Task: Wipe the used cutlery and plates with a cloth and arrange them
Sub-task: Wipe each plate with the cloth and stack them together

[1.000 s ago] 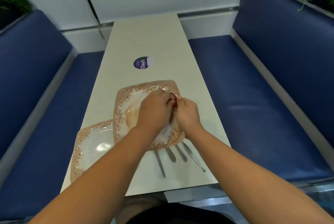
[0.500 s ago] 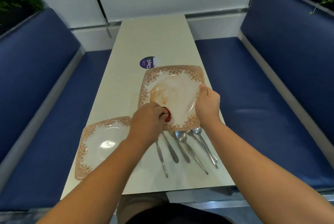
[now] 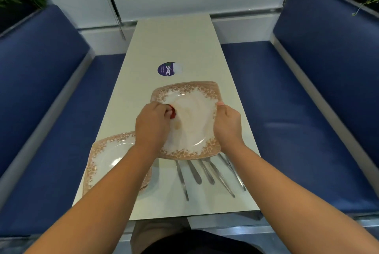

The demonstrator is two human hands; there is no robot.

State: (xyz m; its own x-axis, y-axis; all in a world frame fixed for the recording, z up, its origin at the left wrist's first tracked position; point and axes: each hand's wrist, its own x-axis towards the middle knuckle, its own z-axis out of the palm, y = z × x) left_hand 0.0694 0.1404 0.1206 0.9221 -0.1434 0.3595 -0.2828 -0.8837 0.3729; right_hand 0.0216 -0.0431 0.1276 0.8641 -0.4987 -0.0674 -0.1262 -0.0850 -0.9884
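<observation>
The fingers (image 3: pixel 162 108) of the left hand (image 3: pixel 152 124) are being kept clenched on a red cloth (image 3: pixel 172 114), which is being pressed against the far-left part of the square floral-rimmed plate (image 3: pixel 194 122). The plate's right edge is being grasped by the right hand (image 3: pixel 227 125), with the thumb on the rim and the other fingers hidden beneath. The plate is being held over the middle of the desk (image 3: pixel 174 44), its near edge covering the heads of the cutlery (image 3: pixel 203 173). Whether it is being lifted clear of them cannot be told. A second matching plate (image 3: pixel 108 161) is lying at the near left.

Since half a second ago the cloth is being worked farther up the plate's left side. The broad brown smear (image 3: pixel 178 128) is being reduced to a small patch just near of the cloth. The spoon bowls, exposed then, are being covered again. This plate's wiping is judged nearly done, with the cutlery not yet wiped.
</observation>
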